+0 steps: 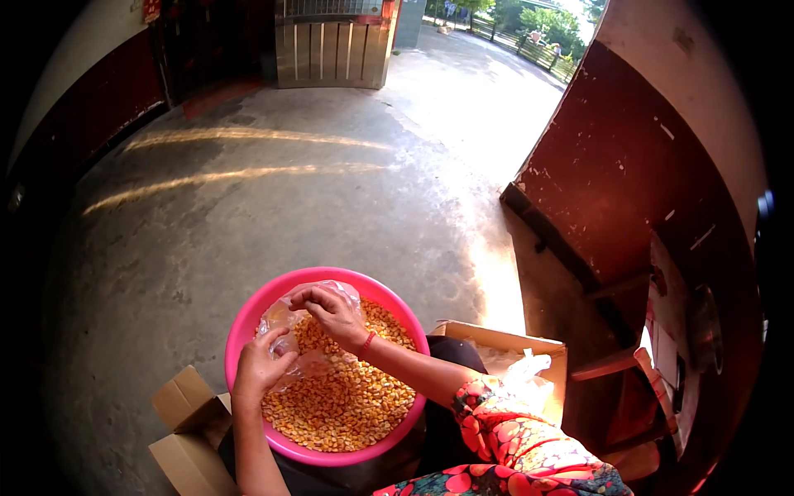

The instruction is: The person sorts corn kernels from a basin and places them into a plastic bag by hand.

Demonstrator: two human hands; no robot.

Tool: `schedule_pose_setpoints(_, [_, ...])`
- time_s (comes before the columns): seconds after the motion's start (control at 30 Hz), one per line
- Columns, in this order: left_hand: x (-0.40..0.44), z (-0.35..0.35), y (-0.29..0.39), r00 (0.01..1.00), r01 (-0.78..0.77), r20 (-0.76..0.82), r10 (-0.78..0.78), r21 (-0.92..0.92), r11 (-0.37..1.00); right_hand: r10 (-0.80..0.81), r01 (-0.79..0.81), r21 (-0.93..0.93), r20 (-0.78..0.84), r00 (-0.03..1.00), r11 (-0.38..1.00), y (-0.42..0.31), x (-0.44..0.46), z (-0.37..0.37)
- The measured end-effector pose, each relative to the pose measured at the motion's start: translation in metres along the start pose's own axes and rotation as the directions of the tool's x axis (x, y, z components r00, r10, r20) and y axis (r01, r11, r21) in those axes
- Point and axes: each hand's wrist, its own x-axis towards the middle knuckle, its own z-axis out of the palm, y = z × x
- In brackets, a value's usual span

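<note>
A pink basin (240, 331) full of yellow-orange corn kernels (356, 405) sits in front of me. Over the kernels at its far left lies a clear plastic bag (277, 314), crumpled and partly hidden by my hands. My left hand (261, 364) grips the near left side of the bag, with thumb and fingers curved around the film. Reaching across the basin, my right hand (334, 317) has its bent fingers on the far part of the bag. A red bracelet (366, 345) circles the right wrist.
An open cardboard box (558, 364) holding plastic bags (528, 372) stands at the right. Another open box (194, 463) is at lower left. A wooden chair (608, 364) with things on it stands by the red-and-white wall. Sunlit concrete floor (248, 223) leads to an open doorway.
</note>
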Motion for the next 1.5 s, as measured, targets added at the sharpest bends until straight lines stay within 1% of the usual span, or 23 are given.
schedule_pose_setpoints(0.03, [0.001, 0.001, -0.003, 0.999, -0.026, -0.021, 0.026, -0.004, 1.000, 0.000, 0.000, 0.001, 0.000, 1.000, 1.000, -0.003, 0.000, 0.000])
schedule_pose_setpoints(0.1, [0.000, 0.001, -0.004, 0.999, -0.038, -0.026, 0.038, -0.009, 0.999, -0.136, 0.144, -0.384, 0.049, 0.990, 0.912, -0.010, -0.002, 0.000])
schedule_pose_setpoints(0.2, [0.000, 0.001, -0.004, 0.998, -0.051, -0.036, 0.051, -0.006, 0.999, -0.076, 0.105, -0.514, 0.077, 0.994, 0.851, -0.013, -0.002, -0.001])
schedule_pose_setpoints(0.3, [0.000, 0.000, -0.005, 0.998, -0.047, -0.036, 0.047, 0.003, 0.999, -0.189, 0.181, -0.520, 0.038, 0.981, 0.835, -0.003, -0.001, -0.001])
schedule_pose_setpoints(0.43, [-0.002, -0.002, 0.000, 0.999, -0.031, -0.019, 0.032, 0.001, 1.000, -0.139, 0.131, -0.510, 0.023, 0.990, 0.850, -0.004, -0.001, -0.005])
schedule_pose_setpoints(0.53, [-0.001, 0.000, -0.004, 0.996, -0.080, -0.042, 0.080, -0.010, 0.997, -0.193, 0.177, -0.527, 0.024, 0.981, 0.831, -0.014, -0.001, -0.007])
schedule_pose_setpoints(0.57, [-0.002, -0.001, -0.003, 0.996, -0.080, -0.041, 0.079, -0.009, 0.997, 0.014, 0.000, -0.298, 0.045, 0.999, 0.955, -0.019, -0.002, -0.007])
schedule_pose_setpoints(0.6, [-0.002, -0.002, 0.000, 0.999, -0.034, -0.012, 0.034, -0.015, 0.999, 0.207, -0.202, -0.059, 0.116, 0.971, 0.978, -0.021, -0.002, -0.007])
schedule_pose_setpoints(0.63, [-0.002, -0.002, 0.001, 1.000, 0.011, 0.016, -0.011, -0.020, 1.000, 0.288, -0.316, 0.077, 0.252, 0.924, 0.946, -0.024, -0.001, -0.006])
schedule_pose_setpoints(0.7, [-0.001, -0.001, -0.006, 1.000, 0.003, 0.018, -0.002, -0.046, 0.999, 0.313, -0.376, 0.029, 0.500, 0.808, 0.926, -0.033, -0.009, -0.002])
schedule_pose_setpoints(0.8, [0.000, 0.000, -0.013, 1.000, -0.026, -0.001, 0.026, -0.062, 0.998, 0.399, -0.432, -0.182, 0.775, 0.489, 0.883, -0.043, -0.026, 0.013])
schedule_pose_setpoints(0.87, [0.000, 0.000, -0.013, 0.999, -0.046, -0.019, 0.045, -0.049, 0.998, 0.154, -0.103, -0.117, 0.838, 0.523, 0.988, -0.024, -0.048, 0.025])
schedule_pose_setpoints(0.9, [0.000, -0.001, -0.010, 0.999, -0.031, -0.017, 0.031, -0.043, 0.999, 0.171, 0.057, -0.231, 0.846, 0.504, 0.971, -0.025, -0.056, 0.030])
schedule_pose_setpoints(0.93, [0.000, -0.001, -0.009, 1.000, -0.017, -0.015, 0.017, -0.038, 0.999, 0.171, 0.056, -0.229, 0.846, 0.506, 0.972, -0.016, -0.064, 0.034])
schedule_pose_setpoints(1.0, [0.001, 0.000, -0.009, 0.999, -0.028, -0.019, 0.028, -0.036, 0.999, 0.100, 0.423, -0.345, 0.859, 0.502, 0.838, 0.003, -0.076, 0.046])
schedule_pose_setpoints(1.07, [0.001, 0.001, -0.010, 0.999, -0.041, -0.024, 0.040, -0.034, 0.999, 0.051, 0.486, -0.351, 0.848, 0.528, 0.800, 0.011, -0.085, 0.049])
schedule_pose_setpoints(1.13, [0.002, 0.002, -0.011, 0.999, -0.045, -0.030, 0.044, -0.029, 0.999, -0.197, 0.667, -0.410, 0.742, 0.640, 0.623, 0.017, -0.089, 0.050])
schedule_pose_setpoints(1.17, [0.003, 0.001, -0.010, 0.999, -0.047, -0.030, 0.046, -0.028, 0.999, -0.198, 0.667, -0.411, 0.741, 0.641, 0.622, 0.021, -0.092, 0.050])
schedule_pose_setpoints(1.23, [0.002, -0.001, -0.006, 1.000, -0.006, -0.010, 0.006, -0.035, 0.999, -0.060, 0.710, -0.502, 0.795, 0.604, 0.494, 0.024, -0.094, 0.049])
schedule_pose_setpoints(1.27, [0.001, -0.001, -0.007, 1.000, -0.006, -0.011, 0.006, -0.036, 0.999, -0.059, 0.710, -0.502, 0.795, 0.603, 0.494, 0.025, -0.097, 0.049])
schedule_pose_setpoints(1.33, [0.001, 0.001, -0.009, 0.999, -0.044, -0.034, 0.042, -0.038, 0.998, 0.084, 0.708, -0.510, 0.835, 0.544, 0.489, 0.014, -0.099, 0.051])
schedule_pose_setpoints(1.47, [0.001, 0.000, -0.010, 0.999, -0.027, -0.021, 0.026, -0.046, 0.999, 0.158, 0.619, -0.523, 0.823, 0.546, 0.586, 0.023, -0.102, 0.053])
schedule_pose_setpoints(1.5, [0.001, 0.000, -0.010, 0.999, -0.037, -0.023, 0.036, -0.036, 0.999, 0.242, 0.559, -0.544, 0.816, 0.524, 0.625, 0.016, -0.100, 0.052])
